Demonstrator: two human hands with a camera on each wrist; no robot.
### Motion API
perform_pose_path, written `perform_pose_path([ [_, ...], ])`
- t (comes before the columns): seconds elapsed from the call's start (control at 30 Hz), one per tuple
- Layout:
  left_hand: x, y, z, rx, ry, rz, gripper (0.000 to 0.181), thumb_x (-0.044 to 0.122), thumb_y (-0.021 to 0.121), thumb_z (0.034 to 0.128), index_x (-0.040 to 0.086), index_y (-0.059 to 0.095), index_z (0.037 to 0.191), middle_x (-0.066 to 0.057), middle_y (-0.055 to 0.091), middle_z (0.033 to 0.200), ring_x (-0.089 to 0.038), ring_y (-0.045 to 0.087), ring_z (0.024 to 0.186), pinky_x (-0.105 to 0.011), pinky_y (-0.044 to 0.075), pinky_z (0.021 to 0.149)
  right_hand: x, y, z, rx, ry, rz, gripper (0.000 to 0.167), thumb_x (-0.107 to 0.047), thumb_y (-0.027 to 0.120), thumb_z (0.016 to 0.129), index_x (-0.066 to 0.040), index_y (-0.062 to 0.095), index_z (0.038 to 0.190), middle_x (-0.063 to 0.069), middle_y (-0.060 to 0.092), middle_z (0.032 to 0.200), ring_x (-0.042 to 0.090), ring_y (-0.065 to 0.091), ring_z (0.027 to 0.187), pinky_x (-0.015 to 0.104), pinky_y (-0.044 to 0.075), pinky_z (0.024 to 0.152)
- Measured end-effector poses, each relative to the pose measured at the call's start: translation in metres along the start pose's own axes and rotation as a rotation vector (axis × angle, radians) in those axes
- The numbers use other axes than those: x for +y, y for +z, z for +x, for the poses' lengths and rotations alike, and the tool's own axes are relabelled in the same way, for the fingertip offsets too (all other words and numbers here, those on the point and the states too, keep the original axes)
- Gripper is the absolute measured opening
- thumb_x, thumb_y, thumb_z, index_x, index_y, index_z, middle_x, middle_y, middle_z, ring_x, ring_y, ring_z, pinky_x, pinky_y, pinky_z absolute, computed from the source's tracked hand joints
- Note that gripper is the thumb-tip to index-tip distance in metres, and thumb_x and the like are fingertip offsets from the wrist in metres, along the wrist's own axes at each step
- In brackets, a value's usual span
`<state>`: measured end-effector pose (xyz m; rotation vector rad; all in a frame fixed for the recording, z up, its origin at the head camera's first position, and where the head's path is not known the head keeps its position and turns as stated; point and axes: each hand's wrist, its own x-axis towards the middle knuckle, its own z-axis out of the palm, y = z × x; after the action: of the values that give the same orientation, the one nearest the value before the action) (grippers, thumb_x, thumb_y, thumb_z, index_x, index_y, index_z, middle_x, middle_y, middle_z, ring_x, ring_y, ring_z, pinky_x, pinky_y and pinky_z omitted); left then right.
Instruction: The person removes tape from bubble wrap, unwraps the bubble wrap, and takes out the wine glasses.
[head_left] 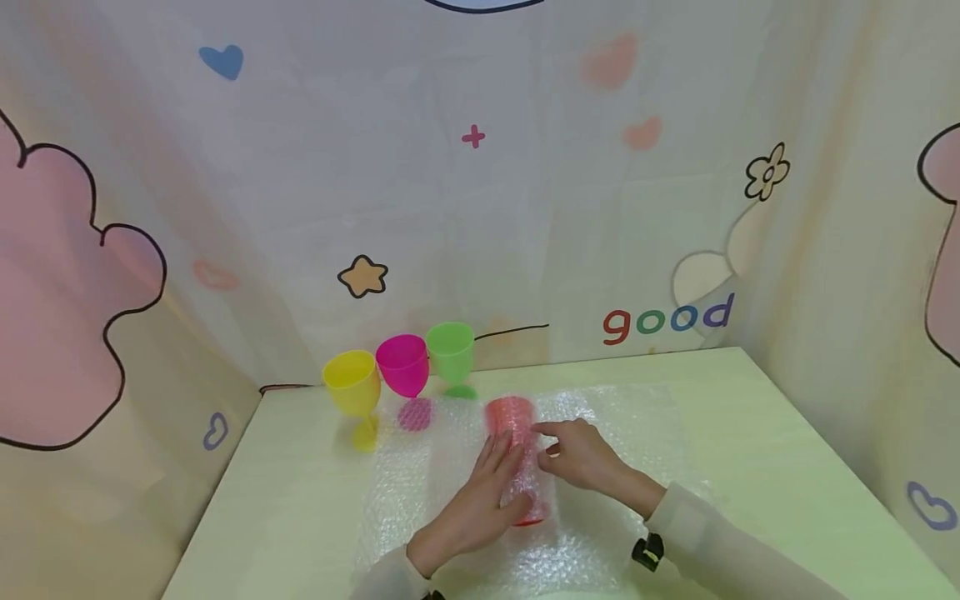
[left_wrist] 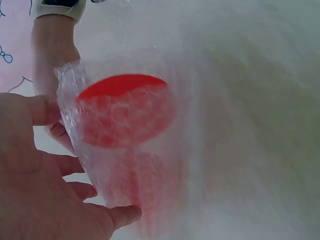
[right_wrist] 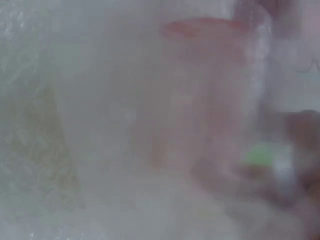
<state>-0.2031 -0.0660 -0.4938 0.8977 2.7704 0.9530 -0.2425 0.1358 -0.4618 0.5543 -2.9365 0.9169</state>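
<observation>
A red plastic goblet (head_left: 525,475) lies on its side, wrapped in clear bubble wrap, with its round foot toward me. In the left wrist view the red foot (left_wrist: 125,87) shows at the wrap's open end. My left hand (head_left: 476,508) rests on the wrapped goblet with its fingers extended. From the other side, my right hand (head_left: 581,454) touches the wrap with an extended index finger, its thumb held apart below. The bubble wrap sheet (head_left: 615,425) spreads under both hands. The right wrist view is blurred, so finger contact there is unclear.
A yellow goblet (head_left: 351,385), a magenta goblet (head_left: 402,364) and a green goblet (head_left: 452,350) stand upright at the back left of the pale table (head_left: 247,500). Bubble wrap overlaps the magenta one's foot. A printed curtain (head_left: 480,200) hangs behind the table.
</observation>
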Motion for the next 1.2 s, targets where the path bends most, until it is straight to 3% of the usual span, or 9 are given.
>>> perform_pose_path([
  [0.17,0.006,0.004,0.004,0.022,0.009,0.036,0.071,0.039,0.049,0.0956,0.008,0.026,0.156,-0.012,0.009,0.166,-0.034,0.003,0.154,-0.056,0.027,0.119,0.000,0.003,0.004,0.047,-0.020,-0.119,0.033,-0.017,0.073,0.081,-0.006,0.073,0.112,0.011,0.077,0.095,0.020,0.074,0.077,0.037,0.059,0.070],
  [0.57,0.006,0.005,0.005,0.025,0.001,0.059,0.070,0.038,0.049,0.0957,0.008,0.029,0.155,-0.010,0.013,0.166,-0.033,0.005,0.154,-0.054,0.025,0.120,-0.004,0.003,0.005,0.107,-0.001,-0.219,0.017,-0.019,0.074,0.086,-0.008,0.078,0.097,0.006,0.078,0.088,0.026,0.071,0.084,0.041,0.058,0.079],
  [0.9,0.002,0.007,0.004,0.028,0.005,0.074,0.069,0.040,0.049,0.0963,0.009,0.030,0.155,-0.009,0.015,0.166,-0.033,0.008,0.154,-0.053,0.027,0.120,-0.001,0.005,0.007,0.147,0.002,-0.143,0.008,-0.013,0.074,0.085,-0.008,0.079,0.089,0.004,0.077,0.082,0.019,0.071,0.076,0.032,0.059,0.068],
  [1.03,0.003,0.006,0.002,0.023,0.008,0.062,0.068,0.040,0.049,0.0965,0.009,0.030,0.154,-0.008,0.016,0.166,-0.033,0.008,0.154,-0.053,0.027,0.120,-0.002,0.004,0.008,0.156,-0.027,-0.185,0.010,-0.015,0.075,0.084,-0.008,0.079,0.091,0.004,0.077,0.082,0.017,0.070,0.072,0.031,0.059,0.066],
  [1.2,0.003,0.005,0.003,0.031,0.014,0.061,0.068,0.039,0.049,0.0960,0.009,0.030,0.154,-0.008,0.017,0.166,-0.032,0.008,0.154,-0.052,0.027,0.120,-0.006,-0.001,0.012,0.152,-0.091,-0.323,0.027,-0.020,0.080,0.080,-0.009,0.076,0.105,0.006,0.074,0.076,0.015,0.061,0.060,0.036,0.057,0.062],
])
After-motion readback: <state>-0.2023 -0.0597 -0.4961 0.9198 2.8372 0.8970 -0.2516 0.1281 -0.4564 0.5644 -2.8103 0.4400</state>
